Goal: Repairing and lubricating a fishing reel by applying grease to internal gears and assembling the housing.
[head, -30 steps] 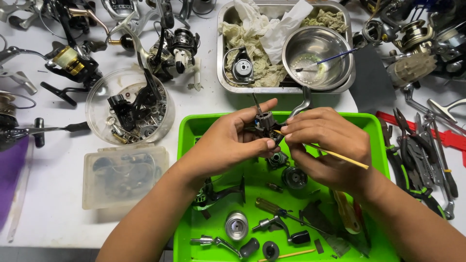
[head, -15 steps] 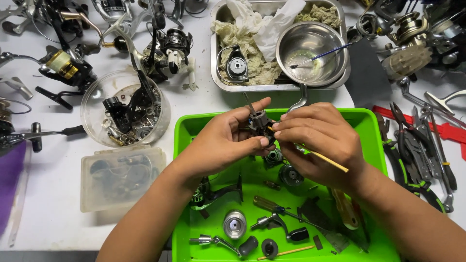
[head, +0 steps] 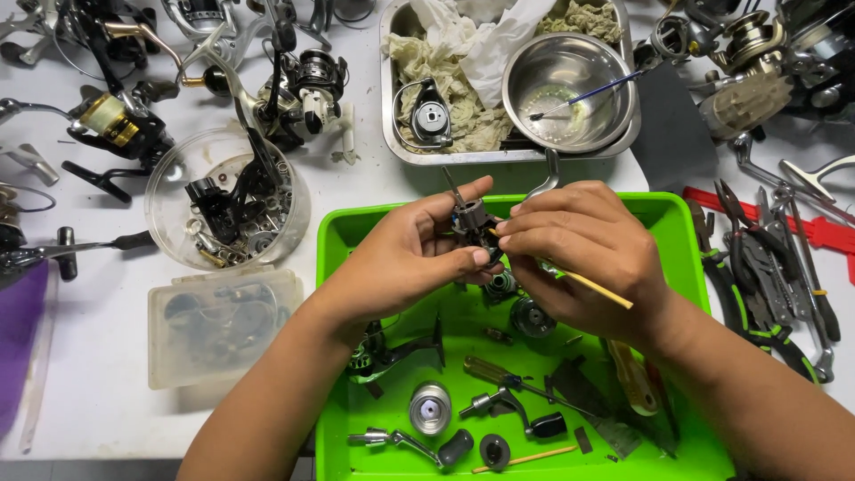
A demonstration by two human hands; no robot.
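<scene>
1. The left hand (head: 405, 258) grips a small dark reel part (head: 469, 216) between thumb and fingertips, holding it above the far edge of the green tray (head: 338, 267), clear of the tray floor.
2. The right hand (head: 583, 245) is closed around a thin wooden stick (head: 595, 288), pinched near its working end; the fingertips sit just beside the reel part, touching or nearly touching it.
3. Key relation: the reel part lies directly left of the right hand's fingertips. The stick's long axis runs from the part down and to the right, its free end pointing out past the right wrist. Both hands meet at the part; the left carries it, the right brings the tool.
4. A thin pin or shaft rises from the part, tilted toward the far left.
5. Under the hands, in the tray: two round dark gear pieces (head: 532, 315), a silver spool (head: 430, 408), a screwdriver (head: 508, 379) and a crank handle (head: 405, 440). None blocks the hands.
6. Beyond the tray on the counter (head: 89, 383): a steel pan (head: 396, 147) with rags and a steel bowl (head: 570, 80); to the left a clear round tub (head: 227, 200) of small parts; to the right, pliers (head: 757, 267).
</scene>
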